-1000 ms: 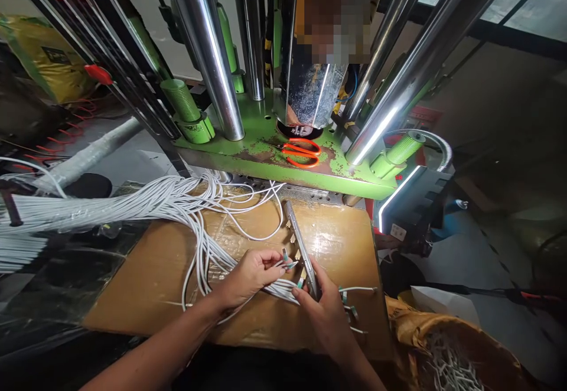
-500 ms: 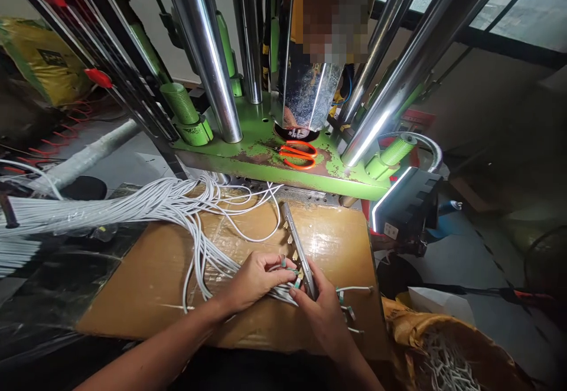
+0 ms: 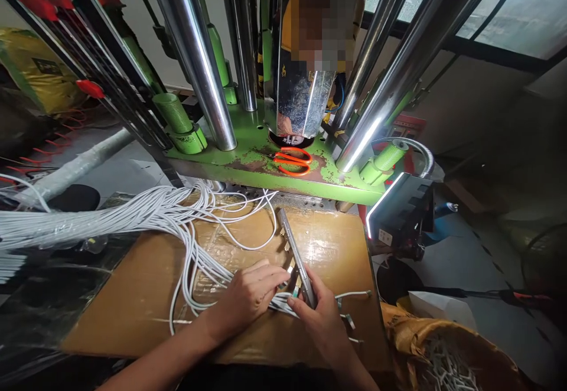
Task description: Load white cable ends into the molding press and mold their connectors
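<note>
My right hand (image 3: 319, 314) is closed around the near end of a narrow grey metal bar (image 3: 293, 249), which is tilted above the cardboard. Small brass-coloured parts stick out along the bar's left side. My left hand (image 3: 253, 289) has its back turned up and its fingers closed together against that side, at a white cable's metal-tipped end (image 3: 290, 270). Its thumb is mostly hidden. A green-marked cable end sits near my right thumb. White cables (image 3: 208, 260) run beneath both hands, and several loose ends emerge to the right.
The cardboard sheet (image 3: 133, 302) lies before a green press plate (image 3: 204, 172) with steel columns. Orange-handled scissors (image 3: 295, 160) rest on the plate. A thick cable bundle (image 3: 88, 224) extends left. At right are a lit lamp (image 3: 401, 217) and an orange sack (image 3: 401, 329) holding white scraps.
My left hand has rolled from a thumb-and-finger pinch to back-up, its fingers now lying along the bar's side. My right hand keeps its hold on the bar. The whole view has shifted slightly.
</note>
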Demonstrator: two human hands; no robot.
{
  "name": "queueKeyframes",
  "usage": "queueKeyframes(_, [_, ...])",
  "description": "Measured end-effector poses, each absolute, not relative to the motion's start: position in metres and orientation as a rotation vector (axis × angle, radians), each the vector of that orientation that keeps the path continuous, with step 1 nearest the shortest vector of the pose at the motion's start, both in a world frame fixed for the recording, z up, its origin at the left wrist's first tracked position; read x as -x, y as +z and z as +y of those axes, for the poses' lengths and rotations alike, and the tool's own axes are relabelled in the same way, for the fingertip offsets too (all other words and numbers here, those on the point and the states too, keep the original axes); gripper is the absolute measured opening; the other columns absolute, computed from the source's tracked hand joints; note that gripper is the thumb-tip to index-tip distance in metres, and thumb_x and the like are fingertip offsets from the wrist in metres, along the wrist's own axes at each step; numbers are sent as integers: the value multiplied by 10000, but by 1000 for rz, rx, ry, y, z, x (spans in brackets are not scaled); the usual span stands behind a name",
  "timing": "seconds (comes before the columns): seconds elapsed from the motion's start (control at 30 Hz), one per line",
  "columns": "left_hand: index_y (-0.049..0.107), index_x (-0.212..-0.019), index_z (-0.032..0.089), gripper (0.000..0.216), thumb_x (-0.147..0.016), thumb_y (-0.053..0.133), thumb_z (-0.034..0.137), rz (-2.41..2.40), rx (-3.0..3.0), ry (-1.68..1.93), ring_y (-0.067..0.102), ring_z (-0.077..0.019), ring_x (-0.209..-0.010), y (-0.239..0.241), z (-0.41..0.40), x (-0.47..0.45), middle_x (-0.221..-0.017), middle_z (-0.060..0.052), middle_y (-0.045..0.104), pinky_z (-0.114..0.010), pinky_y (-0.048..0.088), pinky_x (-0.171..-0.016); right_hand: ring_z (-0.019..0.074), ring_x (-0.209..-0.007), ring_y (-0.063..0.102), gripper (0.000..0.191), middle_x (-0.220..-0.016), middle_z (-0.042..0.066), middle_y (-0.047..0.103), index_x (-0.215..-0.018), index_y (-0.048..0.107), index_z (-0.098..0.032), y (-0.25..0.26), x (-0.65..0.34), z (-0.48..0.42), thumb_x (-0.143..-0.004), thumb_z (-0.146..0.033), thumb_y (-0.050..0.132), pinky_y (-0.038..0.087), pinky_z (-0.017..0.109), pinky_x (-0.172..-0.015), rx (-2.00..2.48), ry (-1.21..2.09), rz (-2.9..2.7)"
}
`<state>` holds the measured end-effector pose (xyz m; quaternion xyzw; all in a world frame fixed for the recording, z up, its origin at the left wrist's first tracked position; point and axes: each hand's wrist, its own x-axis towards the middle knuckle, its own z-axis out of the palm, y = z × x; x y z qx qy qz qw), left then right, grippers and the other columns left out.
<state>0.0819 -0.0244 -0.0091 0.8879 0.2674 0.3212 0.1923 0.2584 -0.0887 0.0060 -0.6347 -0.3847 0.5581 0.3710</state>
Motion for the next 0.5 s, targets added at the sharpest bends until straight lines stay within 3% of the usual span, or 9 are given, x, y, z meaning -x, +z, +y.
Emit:
queueKeyframes(0.13, [615, -1080, 153, 283, -897, 434, 37, 768, -2589, 887, 664, -172, -859, -8, -26, -81, -954, -57, 713, -297, 535, -817, 226, -995, 591, 669, -1133, 64, 674, -1343, 492, -172, 10, -258, -89, -714, -306, 675, 483, 321, -822, 1607, 1440, -976])
queueKeyframes(0.27, [610, -1070, 148, 263, -912, 420, 59, 764, -2641, 892, 662, -180, -853, -5, -26, -84, -943, -61, 707, -296, 534, -794, 232, -1020, 603, 662, -1131, 60, 689, -1338, 502, -175, 10, -258, -89, -711, -292, 681, 494, 326, -858, 1615, 1413, -989])
queueKeyframes(0.5, [615, -1048, 150, 268, -923, 392, 71, 794, -2627, 932, 630, -175, -816, -3, -29, -88, -913, -62, 688, -280, 511, -727, 293, -1219, 533, 730, -1311, 123, 622, -1362, 467, -108, 3, -259, -87, -696, -335, 663, 467, 383, -989, 1619, 1421, -1001])
